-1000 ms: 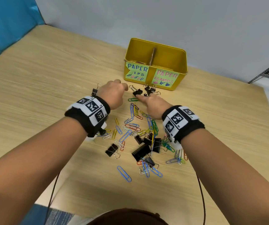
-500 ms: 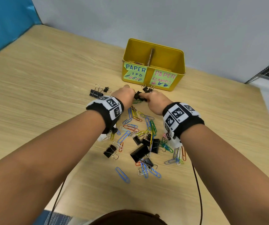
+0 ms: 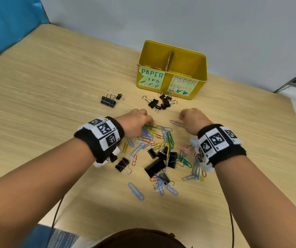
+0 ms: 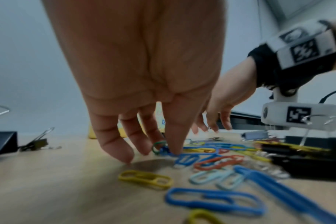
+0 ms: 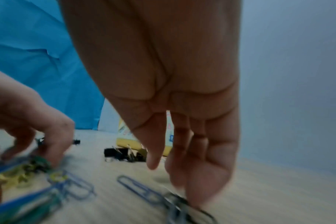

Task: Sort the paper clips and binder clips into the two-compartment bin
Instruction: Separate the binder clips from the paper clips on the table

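The yellow two-compartment bin (image 3: 188,63) stands at the back, labelled for paper clips on the left and clamps on the right. Several black binder clips (image 3: 162,103) lie just in front of it. A heap of coloured paper clips (image 3: 149,139) mixed with black binder clips (image 3: 154,167) lies between my wrists. My left hand (image 3: 148,122) reaches down at the heap's far edge and pinches a green paper clip (image 4: 158,146) between thumb and finger. My right hand (image 3: 182,116) hangs with straight fingers (image 5: 199,181) holding nothing, one tip touching a grey-blue paper clip (image 3: 176,123).
Two more binder clips (image 3: 108,101) lie apart to the left of the bin. A lone blue paper clip (image 3: 136,191) sits near the table's front edge. A grey wall runs behind the bin; a blue panel (image 3: 9,24) stands at the far left.
Both hands have drawn back from the binder clips in front of the bin and moved apart. The left now sits on the paper clip heap, the right beside it.
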A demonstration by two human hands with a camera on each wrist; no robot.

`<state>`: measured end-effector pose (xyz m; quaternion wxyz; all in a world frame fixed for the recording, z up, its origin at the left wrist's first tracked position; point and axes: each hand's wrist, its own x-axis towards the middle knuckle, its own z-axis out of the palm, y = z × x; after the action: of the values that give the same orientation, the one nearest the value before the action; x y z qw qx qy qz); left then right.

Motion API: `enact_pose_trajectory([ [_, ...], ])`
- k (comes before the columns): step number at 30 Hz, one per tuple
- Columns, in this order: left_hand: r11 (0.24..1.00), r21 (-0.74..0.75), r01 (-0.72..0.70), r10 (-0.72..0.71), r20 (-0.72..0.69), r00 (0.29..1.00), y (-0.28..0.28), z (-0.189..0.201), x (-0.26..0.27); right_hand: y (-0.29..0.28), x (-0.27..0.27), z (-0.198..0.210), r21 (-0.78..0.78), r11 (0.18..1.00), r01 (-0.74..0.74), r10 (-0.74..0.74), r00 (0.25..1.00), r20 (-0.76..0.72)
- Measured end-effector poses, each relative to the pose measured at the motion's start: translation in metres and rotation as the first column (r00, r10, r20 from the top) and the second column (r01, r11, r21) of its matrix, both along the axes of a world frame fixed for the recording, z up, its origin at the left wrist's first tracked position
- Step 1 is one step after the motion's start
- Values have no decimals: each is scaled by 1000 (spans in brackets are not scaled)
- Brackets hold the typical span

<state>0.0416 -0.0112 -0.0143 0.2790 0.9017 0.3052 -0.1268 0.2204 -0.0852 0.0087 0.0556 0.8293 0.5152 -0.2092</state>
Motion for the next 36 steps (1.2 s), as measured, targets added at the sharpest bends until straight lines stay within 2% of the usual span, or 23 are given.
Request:
enact_pose_trajectory([
  [3,994,-99,38,-43,-45,998,-9,5,-4,-16,-4,2,-112,990,-81,77,996,-43],
  [5,996,-75,43,-48,-75,996,-14,10,-7,-24,-13,3,-112,980,-166,152,981,-122],
  [8,998,51,37,-38,18,999,-26,18,-11,-34,-23,8,59,983,-174,179,979,-99],
  [10,997,46,64,-68,83,994,-39,23,-13,-45,-31,11,151,976,-160,177,978,-107],
  [14,975,-16,223,-223,11,975,-63,21,-18,-70,-41,11,18,976,-218,217,960,-174],
  [16,967,-5,256,-255,-53,965,-69,14,-24,-85,-37,11,-15,980,-197,192,966,-174],
  [18,973,47,226,-222,-72,972,-71,9,-32,-97,-31,14,-7,986,-164,161,973,-164],
  [20,984,68,164,-162,-31,986,-75,9,-35,-106,-29,14,35,989,-141,145,977,-157],
  [24,989,-5,150,-149,56,987,-89,15,-26,-116,-41,5,72,981,-182,192,964,-182],
  [26,986,36,160,-162,57,985,-94,12,-24,-126,-44,3,66,977,-205,214,952,-218],
  [29,993,70,97,-103,77,992,-95,12,-31,-138,-40,6,4,978,-207,203,958,-203],
  [32,994,79,82,-85,36,996,-99,16,-35,-140,-44,10,39,973,-227,230,965,-127],
  [34,990,65,126,-126,2,992,-102,18,-35,-134,-56,10,92,954,-285,297,940,-167],
  [36,988,51,147,-145,-36,989,-103,18,-34,-128,-69,6,80,934,-347,356,919,-168],
])
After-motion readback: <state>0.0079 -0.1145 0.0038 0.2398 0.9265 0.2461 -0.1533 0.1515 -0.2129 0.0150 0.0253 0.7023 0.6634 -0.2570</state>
